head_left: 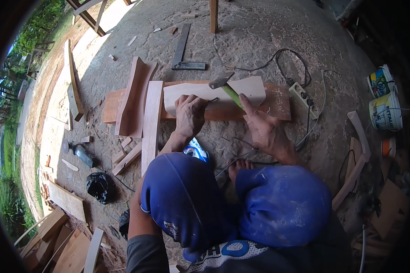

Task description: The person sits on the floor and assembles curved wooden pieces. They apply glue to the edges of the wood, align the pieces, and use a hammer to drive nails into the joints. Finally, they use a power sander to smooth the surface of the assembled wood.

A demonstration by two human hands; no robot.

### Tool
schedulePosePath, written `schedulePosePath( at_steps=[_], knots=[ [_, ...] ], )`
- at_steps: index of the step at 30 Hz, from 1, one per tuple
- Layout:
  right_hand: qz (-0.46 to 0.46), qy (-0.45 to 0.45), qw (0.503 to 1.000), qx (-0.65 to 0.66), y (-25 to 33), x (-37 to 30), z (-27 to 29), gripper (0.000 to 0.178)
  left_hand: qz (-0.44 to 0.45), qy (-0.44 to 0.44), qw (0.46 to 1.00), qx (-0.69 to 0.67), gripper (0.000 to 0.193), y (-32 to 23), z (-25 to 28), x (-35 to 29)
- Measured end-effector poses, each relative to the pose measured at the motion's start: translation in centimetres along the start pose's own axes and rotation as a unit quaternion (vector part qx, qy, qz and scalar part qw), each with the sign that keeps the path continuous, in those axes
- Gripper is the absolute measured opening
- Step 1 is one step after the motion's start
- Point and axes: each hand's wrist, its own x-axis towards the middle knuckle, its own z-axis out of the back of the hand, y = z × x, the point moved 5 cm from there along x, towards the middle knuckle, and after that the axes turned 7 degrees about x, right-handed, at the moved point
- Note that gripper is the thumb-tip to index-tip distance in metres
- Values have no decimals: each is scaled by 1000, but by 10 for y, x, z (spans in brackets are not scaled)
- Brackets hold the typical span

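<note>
My left hand (190, 113) is closed around a thin dark metal rod (213, 99), whose end sticks out past the fingers to the right; whether it is a nail or a punch I cannot tell. Beneath it lies a pale shaped board (246, 88), resting on a reddish-brown plank (279, 102) on the ground. My right hand (266, 132) grips a hammer (232, 95) by its green handle, the index finger laid along it. The dark hammer head is over the pale board, just above and right of the rod's end.
A long pale strip (151, 123) and a curved reddish piece (134, 100) lie across the plank's left part. Beyond is a try square (182, 52). A power strip (304, 99) with cables lies right, an angle grinder (82, 154) left, buckets (386, 111) far right.
</note>
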Motion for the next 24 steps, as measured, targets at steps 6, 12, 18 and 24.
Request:
schedulePosePath(
  at_steps=[6, 12, 18, 24],
  knots=[
    [90, -127, 986, 64, 22, -1, 37, 63, -5, -11, 1000, -7, 15, -5, -1, 5],
    [-74, 4, 996, 57, -19, -3, -15, 66, -12, 4, 1000, 17, 10, 4, -3, -15],
    [-75, -150, 982, 92, -104, 52, -4, 59, 7, 28, 999, -26, 14, -6, -4, 9],
    [-231, -66, 949, 203, -130, 62, -24, 59, -184, 135, 964, 134, 10, -25, 46, 74]
  ],
)
